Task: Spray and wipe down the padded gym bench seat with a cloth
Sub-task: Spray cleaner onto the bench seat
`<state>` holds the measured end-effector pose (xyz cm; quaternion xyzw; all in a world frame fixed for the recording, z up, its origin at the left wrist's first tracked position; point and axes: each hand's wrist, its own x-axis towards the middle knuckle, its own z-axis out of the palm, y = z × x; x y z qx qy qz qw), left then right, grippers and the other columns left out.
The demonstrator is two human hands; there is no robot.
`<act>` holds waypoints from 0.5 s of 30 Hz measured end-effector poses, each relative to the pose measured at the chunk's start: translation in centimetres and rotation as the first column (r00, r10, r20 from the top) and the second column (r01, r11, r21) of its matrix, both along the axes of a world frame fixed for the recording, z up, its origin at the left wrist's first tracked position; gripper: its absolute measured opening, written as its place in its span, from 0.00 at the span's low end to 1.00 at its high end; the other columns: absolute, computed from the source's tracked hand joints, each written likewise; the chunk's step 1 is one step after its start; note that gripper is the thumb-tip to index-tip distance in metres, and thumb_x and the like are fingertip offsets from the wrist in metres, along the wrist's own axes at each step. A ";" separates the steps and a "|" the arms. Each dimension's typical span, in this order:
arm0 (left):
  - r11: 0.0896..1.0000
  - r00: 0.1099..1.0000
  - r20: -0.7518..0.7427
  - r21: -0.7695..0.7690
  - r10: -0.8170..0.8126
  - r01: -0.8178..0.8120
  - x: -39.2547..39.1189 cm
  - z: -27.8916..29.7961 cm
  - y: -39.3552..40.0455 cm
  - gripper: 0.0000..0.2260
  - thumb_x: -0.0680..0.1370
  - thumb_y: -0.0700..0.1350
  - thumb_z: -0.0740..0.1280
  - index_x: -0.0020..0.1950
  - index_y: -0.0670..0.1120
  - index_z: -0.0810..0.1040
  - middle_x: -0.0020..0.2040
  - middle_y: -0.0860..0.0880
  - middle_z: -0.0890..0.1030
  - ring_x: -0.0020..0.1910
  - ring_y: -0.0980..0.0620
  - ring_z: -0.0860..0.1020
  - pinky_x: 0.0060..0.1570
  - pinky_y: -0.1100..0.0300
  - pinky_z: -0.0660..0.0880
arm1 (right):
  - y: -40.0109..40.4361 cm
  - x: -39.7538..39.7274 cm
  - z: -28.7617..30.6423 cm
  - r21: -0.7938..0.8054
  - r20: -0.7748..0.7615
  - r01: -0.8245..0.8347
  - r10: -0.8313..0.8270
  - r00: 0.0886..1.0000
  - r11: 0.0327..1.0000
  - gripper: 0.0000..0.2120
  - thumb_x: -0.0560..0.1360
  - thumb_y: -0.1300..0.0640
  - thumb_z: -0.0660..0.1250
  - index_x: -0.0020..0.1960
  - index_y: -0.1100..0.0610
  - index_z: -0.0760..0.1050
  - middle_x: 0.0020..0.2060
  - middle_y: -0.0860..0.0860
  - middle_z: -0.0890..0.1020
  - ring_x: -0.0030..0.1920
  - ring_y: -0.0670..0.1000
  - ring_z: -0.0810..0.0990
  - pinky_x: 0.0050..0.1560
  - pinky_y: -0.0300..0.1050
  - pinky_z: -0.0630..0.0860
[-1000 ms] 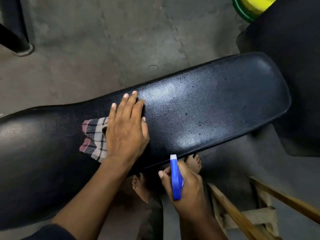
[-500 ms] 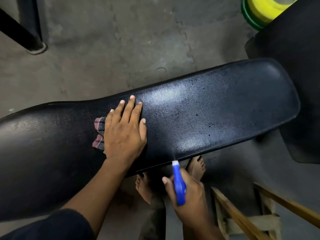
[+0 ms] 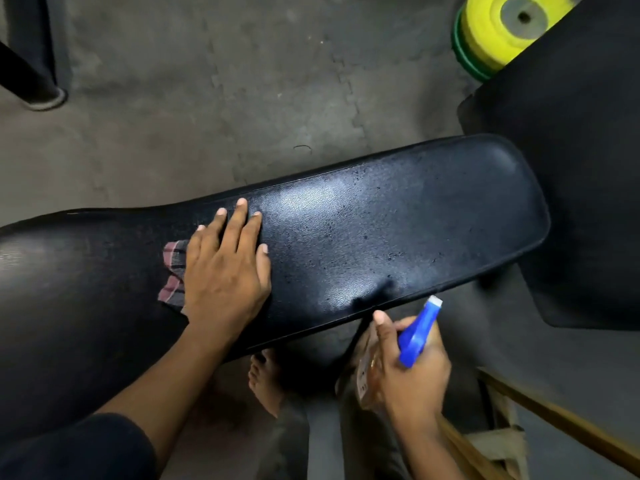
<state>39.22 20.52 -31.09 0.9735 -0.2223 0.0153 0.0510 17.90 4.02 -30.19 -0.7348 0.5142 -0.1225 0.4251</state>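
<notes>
The black padded bench seat runs from the left edge to the right of centre, speckled with small droplets. My left hand lies flat on its middle, fingers spread, pressing a checked cloth that shows only at the hand's left side. My right hand is below the seat's near edge, gripping a spray bottle with a blue trigger head. The white nozzle points up and right toward the seat edge. The bottle's clear body is mostly hidden by the fingers.
A second black pad rises at the right. Yellow and green weight plates lie at the top right. A black frame leg stands at the top left, a wooden frame at the bottom right. My bare foot is under the seat.
My right hand with the spray bottle has moved right and tilted, so the nozzle now points up and right. More of the cloth is hidden under my left hand than a second ago.
</notes>
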 end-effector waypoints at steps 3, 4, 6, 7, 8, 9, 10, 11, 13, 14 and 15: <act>1.000 1.000 -0.026 -0.008 0.001 -0.001 0.0 0.2 0.0 0.24 0.85 0.54 0.57 0.80 0.48 0.71 0.84 0.47 0.67 0.82 0.41 0.67 0.80 0.41 0.61 | 0.0 0.0 0.5 -0.008 0.035 -0.061 0.061 0.997 0.998 0.27 0.70 0.23 0.70 0.49 0.45 0.74 0.39 0.38 0.85 0.39 0.41 0.84 0.44 0.40 0.79; 1.000 0.999 -0.042 -0.013 0.003 -0.003 0.0 0.3 -0.1 0.24 0.85 0.54 0.57 0.80 0.48 0.71 0.84 0.47 0.68 0.82 0.41 0.67 0.80 0.40 0.61 | 0.1 0.0 0.5 -0.011 0.037 -0.082 0.083 0.996 0.997 0.28 0.70 0.21 0.69 0.49 0.45 0.74 0.40 0.38 0.85 0.38 0.42 0.84 0.44 0.41 0.79; 1.000 0.997 -0.082 -0.026 0.011 -0.013 0.0 0.8 -0.2 0.24 0.85 0.54 0.58 0.80 0.48 0.71 0.84 0.47 0.68 0.82 0.41 0.67 0.80 0.40 0.62 | 0.6 0.1 0.5 -0.017 0.000 -0.132 0.132 0.991 0.991 0.29 0.70 0.18 0.66 0.47 0.45 0.74 0.37 0.43 0.84 0.36 0.46 0.82 0.45 0.51 0.81; 0.999 0.994 -0.109 -0.034 0.014 -0.018 0.1 1.2 -0.2 0.24 0.85 0.53 0.59 0.80 0.48 0.72 0.84 0.47 0.68 0.82 0.41 0.67 0.80 0.40 0.63 | 1.1 0.2 0.5 -0.010 -0.016 -0.165 0.165 0.986 0.986 0.29 0.70 0.18 0.65 0.47 0.44 0.74 0.35 0.44 0.83 0.36 0.47 0.83 0.45 0.53 0.82; 0.999 0.989 -0.145 -0.046 0.016 -0.023 0.2 1.6 -0.2 0.24 0.85 0.53 0.60 0.80 0.48 0.72 0.85 0.47 0.68 0.83 0.42 0.67 0.80 0.39 0.64 | 1.6 0.4 0.6 0.005 -0.019 -0.201 0.201 0.979 0.980 0.29 0.71 0.18 0.65 0.48 0.44 0.74 0.35 0.45 0.83 0.37 0.50 0.84 0.46 0.55 0.83; 0.998 0.982 -0.189 -0.063 0.012 -0.025 0.4 1.9 -0.2 0.24 0.85 0.53 0.62 0.80 0.48 0.73 0.85 0.48 0.67 0.83 0.42 0.66 0.80 0.39 0.64 | 2.2 0.5 0.7 0.013 -0.018 -0.237 0.237 0.971 0.971 0.28 0.71 0.18 0.65 0.49 0.42 0.74 0.36 0.44 0.84 0.40 0.52 0.85 0.49 0.57 0.84; 0.996 0.972 -0.234 -0.082 0.007 -0.027 0.6 2.4 0.0 0.24 0.84 0.52 0.64 0.80 0.48 0.73 0.85 0.48 0.67 0.84 0.42 0.65 0.81 0.40 0.63 | 2.8 0.9 0.9 0.003 -0.017 -0.279 0.279 0.960 0.960 0.25 0.72 0.18 0.64 0.50 0.39 0.74 0.39 0.42 0.85 0.42 0.53 0.86 0.52 0.59 0.83; 0.994 0.961 -0.275 -0.101 0.003 -0.032 0.7 2.9 0.3 0.24 0.84 0.52 0.66 0.79 0.47 0.74 0.85 0.48 0.67 0.84 0.43 0.64 0.82 0.41 0.62 | 3.4 1.3 1.3 -0.013 -0.016 -0.323 0.322 0.946 0.946 0.23 0.72 0.18 0.63 0.51 0.36 0.73 0.41 0.38 0.85 0.44 0.53 0.85 0.56 0.61 0.83; 0.988 0.948 -0.318 -0.135 0.028 -0.074 0.8 3.8 1.5 0.24 0.82 0.51 0.70 0.77 0.46 0.76 0.84 0.47 0.68 0.84 0.43 0.65 0.83 0.44 0.61 | 4.6 2.3 2.0 -0.022 -0.005 -0.390 0.390 0.921 0.920 0.21 0.74 0.19 0.62 0.52 0.34 0.72 0.41 0.33 0.84 0.43 0.50 0.85 0.60 0.68 0.81; 0.984 0.943 -0.330 -0.142 0.054 -0.106 0.7 4.1 2.2 0.24 0.81 0.51 0.71 0.76 0.47 0.77 0.83 0.46 0.70 0.82 0.43 0.67 0.83 0.44 0.62 | 5.0 2.8 2.3 -0.022 0.003 -0.409 0.409 0.912 0.912 0.21 0.74 0.19 0.62 0.53 0.34 0.72 0.40 0.32 0.83 0.41 0.49 0.85 0.60 0.70 0.80; 0.980 0.938 -0.335 -0.141 0.084 -0.138 0.5 4.4 3.2 0.24 0.80 0.52 0.72 0.75 0.47 0.78 0.81 0.47 0.72 0.80 0.43 0.69 0.81 0.43 0.64 | 5.5 3.4 2.7 -0.024 0.008 -0.424 0.424 0.906 0.906 0.22 0.74 0.19 0.61 0.54 0.35 0.72 0.40 0.32 0.83 0.39 0.48 0.84 0.59 0.70 0.80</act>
